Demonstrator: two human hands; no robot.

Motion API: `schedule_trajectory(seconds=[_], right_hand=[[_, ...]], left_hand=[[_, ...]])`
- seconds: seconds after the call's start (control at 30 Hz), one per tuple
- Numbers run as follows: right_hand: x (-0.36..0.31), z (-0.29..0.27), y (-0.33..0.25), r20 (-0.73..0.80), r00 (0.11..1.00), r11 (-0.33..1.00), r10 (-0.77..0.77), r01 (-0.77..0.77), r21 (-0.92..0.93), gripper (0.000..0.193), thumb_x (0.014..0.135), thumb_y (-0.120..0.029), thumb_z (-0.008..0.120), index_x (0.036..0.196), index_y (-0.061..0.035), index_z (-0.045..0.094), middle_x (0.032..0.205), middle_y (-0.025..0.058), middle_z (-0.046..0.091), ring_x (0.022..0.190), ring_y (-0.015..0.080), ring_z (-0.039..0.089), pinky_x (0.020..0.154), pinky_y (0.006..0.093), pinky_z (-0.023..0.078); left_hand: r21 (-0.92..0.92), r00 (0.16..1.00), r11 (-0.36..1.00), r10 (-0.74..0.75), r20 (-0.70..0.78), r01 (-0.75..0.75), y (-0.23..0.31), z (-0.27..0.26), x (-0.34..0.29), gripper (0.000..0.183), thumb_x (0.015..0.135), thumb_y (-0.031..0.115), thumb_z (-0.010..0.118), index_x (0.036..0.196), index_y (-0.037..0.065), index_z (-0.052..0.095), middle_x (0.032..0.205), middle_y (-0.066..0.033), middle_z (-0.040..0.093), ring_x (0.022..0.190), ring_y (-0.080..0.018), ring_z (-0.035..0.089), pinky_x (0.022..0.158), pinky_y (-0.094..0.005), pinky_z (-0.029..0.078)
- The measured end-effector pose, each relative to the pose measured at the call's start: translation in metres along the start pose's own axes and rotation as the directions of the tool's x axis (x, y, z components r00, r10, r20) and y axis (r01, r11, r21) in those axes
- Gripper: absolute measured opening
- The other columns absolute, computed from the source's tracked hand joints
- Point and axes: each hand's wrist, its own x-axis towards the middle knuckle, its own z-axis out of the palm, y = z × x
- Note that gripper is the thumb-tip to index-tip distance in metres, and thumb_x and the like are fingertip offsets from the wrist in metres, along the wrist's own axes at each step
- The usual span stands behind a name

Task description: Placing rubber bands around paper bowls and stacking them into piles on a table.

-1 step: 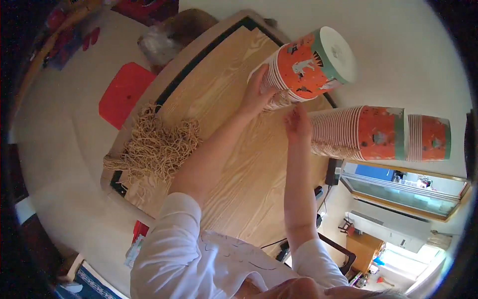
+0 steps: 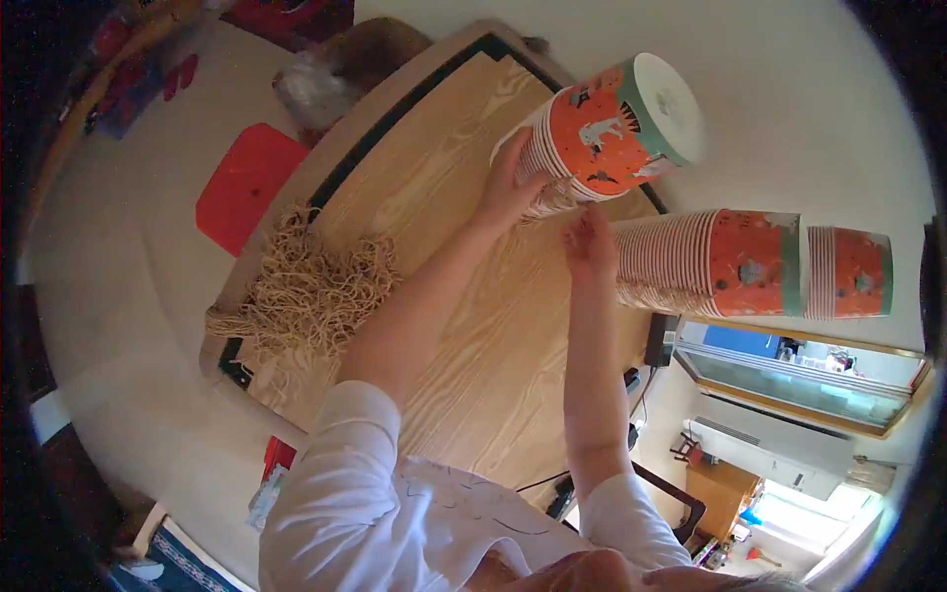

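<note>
Above a pale wood-grained tabletop [image 2: 483, 365] edged with a dark green strip [image 2: 400, 123], the person's left hand [image 2: 511, 187] is curved around the rims of a nested stack of orange paper buckets [image 2: 597, 133] with animal prints, a green band and a white base. Its thumb lies against the lower side of the rims, apart from the fingers, which reach around the left side. The stack is tilted in view, its rims toward the lower left and its white base toward the upper right. The right hand [image 2: 592, 242] is just below the stack, its fingers bent; whether they pinch anything I cannot tell. Tan strands [image 2: 552, 202] show along the stack's lower side, between the two hands. Beside the right hand, a second, longer stack of matching buckets [image 2: 750, 261] extends to the right, and past it is a shorter third stack [image 2: 856, 271]. A loose, tangled heap of tan twine [image 2: 316, 286] lies at the table's left edge, near a flat red panel with rounded corners [image 2: 247, 187]. Both arms wear short white sleeves [image 2: 340, 454].
</note>
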Motion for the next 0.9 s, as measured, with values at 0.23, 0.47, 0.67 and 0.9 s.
schedule_trajectory(seconds=[0.23, 0.47, 0.67, 0.9], right_hand=[[0.001, 0.010, -0.010, 0.037, 0.993, 0.993, 0.114, -0.115, 0.021, 0.013, 0.081, -0.017, 0.063, 0.071, -0.0117, 0.057, 0.059, -0.0028, 0.050, 0.055, 0.0133, 0.049, 0.058, 0.0301, 0.042], [0.003, 0.022, -0.013, -0.058, 0.983, 0.981, 0.175, -0.169, 0.093, 0.013, 0.080, -0.015, 0.063, 0.070, -0.0112, 0.056, 0.056, -0.0026, 0.050, 0.048, 0.0139, 0.048, 0.048, 0.0276, 0.041], [0.023, 0.005, -0.013, 0.031, 0.989, 0.984, 0.146, -0.148, 0.101, 0.012, 0.082, -0.018, 0.060, 0.073, -0.0118, 0.055, 0.058, -0.0018, 0.047, 0.050, 0.0132, 0.047, 0.048, 0.0267, 0.041], [0.031, 0.004, -0.012, -0.081, 0.991, 0.994, 0.107, -0.104, 0.037, 0.017, 0.084, -0.022, 0.058, 0.071, -0.0117, 0.054, 0.059, -0.0014, 0.048, 0.051, 0.0118, 0.047, 0.043, 0.0253, 0.039]], left_hand=[[0.023, 0.995, 0.998, 0.055, -0.084, -0.054, -0.010, 0.010, 0.004, 0.064, 0.072, 0.007, 0.062, 0.129, 0.002, 0.033, 0.129, -0.0188, 0.038, 0.121, -0.0311, 0.036, 0.103, -0.0373, 0.028], [0.094, 0.993, 0.994, 0.073, -0.097, -0.064, -0.010, 0.014, 0.009, 0.063, 0.070, 0.005, 0.061, 0.126, 0.002, 0.034, 0.124, -0.0189, 0.041, 0.117, -0.0330, 0.039, 0.100, -0.0388, 0.030], [0.159, 0.986, 0.984, 0.099, -0.136, -0.077, -0.009, 0.022, 0.009, 0.063, 0.069, 0.005, 0.060, 0.126, 0.001, 0.034, 0.122, -0.0202, 0.042, 0.116, -0.0348, 0.040, 0.100, -0.0395, 0.030], [0.180, 0.985, 0.980, 0.107, -0.138, -0.081, -0.013, 0.020, 0.010, 0.062, 0.068, 0.007, 0.060, 0.125, 0.001, 0.036, 0.123, -0.0206, 0.042, 0.116, -0.0350, 0.039, 0.101, -0.0404, 0.029]])
